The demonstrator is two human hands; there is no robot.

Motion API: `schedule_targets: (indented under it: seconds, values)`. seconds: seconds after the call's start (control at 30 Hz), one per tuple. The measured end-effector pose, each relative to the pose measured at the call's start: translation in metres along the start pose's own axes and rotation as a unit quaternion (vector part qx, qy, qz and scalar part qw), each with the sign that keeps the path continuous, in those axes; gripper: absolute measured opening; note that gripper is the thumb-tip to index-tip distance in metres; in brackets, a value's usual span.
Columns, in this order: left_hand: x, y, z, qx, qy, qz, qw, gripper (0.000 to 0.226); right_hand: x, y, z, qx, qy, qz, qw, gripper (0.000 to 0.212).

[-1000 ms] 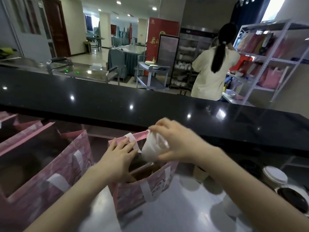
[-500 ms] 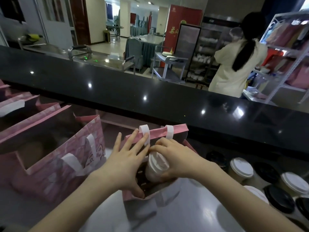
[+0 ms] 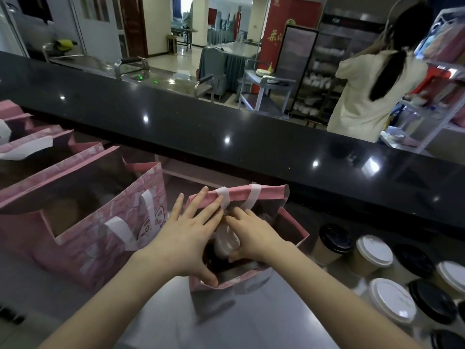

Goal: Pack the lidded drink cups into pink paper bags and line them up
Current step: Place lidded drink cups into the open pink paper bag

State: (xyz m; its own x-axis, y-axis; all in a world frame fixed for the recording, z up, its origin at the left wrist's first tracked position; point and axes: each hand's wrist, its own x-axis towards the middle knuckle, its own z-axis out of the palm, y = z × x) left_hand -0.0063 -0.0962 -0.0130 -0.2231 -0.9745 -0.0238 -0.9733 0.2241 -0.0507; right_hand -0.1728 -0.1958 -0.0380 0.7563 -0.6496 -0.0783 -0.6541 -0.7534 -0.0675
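left hand: fingers straight and spread wide, laid over the left side of the bag's mouth; fingertips on the far rim, thumb down at the near rim.
right hand: reaching into the bag, fingers curled round the top end of the cup.
white-lidded paper drink cup: tilted, partly inside the bag's mouth, between the two hands; lower part hidden.
pink paper bag with white strap handles: standing open on the counter, far wall upright, handles folded over its rim.
other pink paper bags: open, lined up just to the left and running off toward the left edge; contents too dark to tell.
spare cups with black and white lids: upright in a cluster near the bag's right side.
brushed steel counter: under the bags and cups.
glossy black ledge: raised along the counter's far edge.
person in a pale shirt: beyond the ledge, back turned, at a white shelf rack.
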Motion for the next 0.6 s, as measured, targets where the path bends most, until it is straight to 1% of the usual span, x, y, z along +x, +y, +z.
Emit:
schedule_targets:
  seconds: [0.2, 0.43, 0.6]
  values:
    - [0.004, -0.009, 0.002, -0.027, -0.004, 0.002, 1.0, 0.138, 0.007, -0.009, 0.005, -0.001, -0.006, -0.012, 1.0, 0.089]
    - [0.008, -0.016, 0.006, -0.042, -0.022, -0.001, 0.999, 0.136, 0.019, -0.012, 0.013, -0.008, -0.026, -0.002, 1.0, 0.087]
    - [0.01, -0.025, 0.009, -0.079, -0.01, 0.004, 0.997, 0.133, 0.03, -0.014, 0.016, -0.001, -0.064, 0.016, 0.998, 0.082]
